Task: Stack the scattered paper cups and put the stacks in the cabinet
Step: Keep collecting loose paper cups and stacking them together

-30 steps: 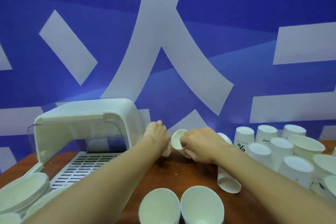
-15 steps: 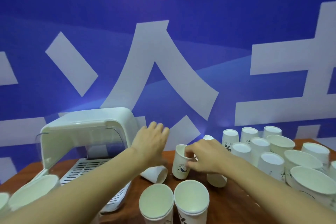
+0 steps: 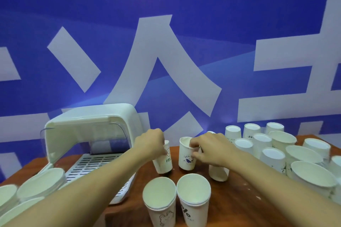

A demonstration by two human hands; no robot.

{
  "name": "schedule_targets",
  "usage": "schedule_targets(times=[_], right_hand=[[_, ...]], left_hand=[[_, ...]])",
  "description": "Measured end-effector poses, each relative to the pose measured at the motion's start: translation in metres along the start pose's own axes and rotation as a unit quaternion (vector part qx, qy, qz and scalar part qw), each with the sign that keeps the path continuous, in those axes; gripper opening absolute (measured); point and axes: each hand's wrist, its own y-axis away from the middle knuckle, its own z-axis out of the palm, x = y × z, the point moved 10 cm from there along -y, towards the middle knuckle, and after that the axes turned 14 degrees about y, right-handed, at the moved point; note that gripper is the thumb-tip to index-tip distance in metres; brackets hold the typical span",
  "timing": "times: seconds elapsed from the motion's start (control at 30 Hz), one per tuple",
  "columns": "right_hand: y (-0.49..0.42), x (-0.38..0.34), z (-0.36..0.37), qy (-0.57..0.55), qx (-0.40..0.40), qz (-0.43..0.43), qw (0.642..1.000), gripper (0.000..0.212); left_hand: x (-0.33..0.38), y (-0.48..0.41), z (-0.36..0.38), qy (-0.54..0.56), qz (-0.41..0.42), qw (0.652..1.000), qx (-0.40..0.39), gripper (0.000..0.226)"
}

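My left hand [image 3: 150, 143] grips a white paper cup marked "HEL" [image 3: 164, 162] that stands upright on the wooden table [image 3: 238, 201]. Just to its right, my right hand [image 3: 210, 148] pinches the rim of an upright cup with a whale print [image 3: 186, 158]. Another cup [image 3: 218, 172] lies tipped under my right wrist. Two upright cups [image 3: 159, 201] [image 3: 193, 197] stand side by side near the front edge. The white cup cabinet [image 3: 92, 127] sits at the left with its clear cover raised and its slotted tray [image 3: 96, 166] exposed.
Several upside-down and upright cups [image 3: 262, 142] crowd the right side of the table, with larger paper bowls [image 3: 311, 177] among them. Stacked paper bowls [image 3: 40, 184] sit at the front left beside the tray. A blue wall with white shapes rises behind.
My left hand has come down from open above a lying cup and now holds that cup upright. My right hand keeps its hold on the whale-print cup. The camera shifted slightly.
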Motion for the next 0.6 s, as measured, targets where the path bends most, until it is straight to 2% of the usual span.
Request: schedule_targets(times=[0.17,0.27,0.4,0.6], right_hand=[[0.015,0.007,-0.043,-0.023,0.050,0.033,0.998,0.015],[0.032,0.008,-0.081,-0.035,0.077,0.048,0.995,0.015],[0.061,-0.002,-0.120,-0.041,0.084,0.036,0.995,0.016],[0.107,-0.024,-0.133,-0.048,0.091,0.033,0.994,0.025]], left_hand=[[0.034,0.045,-0.059,-0.078,0.135,0.983,0.092,0.017],[0.050,0.078,-0.089,-0.107,0.201,0.967,0.110,0.013],[0.062,0.127,-0.110,-0.117,0.236,0.958,0.111,0.019],[0.058,0.176,-0.099,-0.118,0.231,0.962,0.088,0.021]])
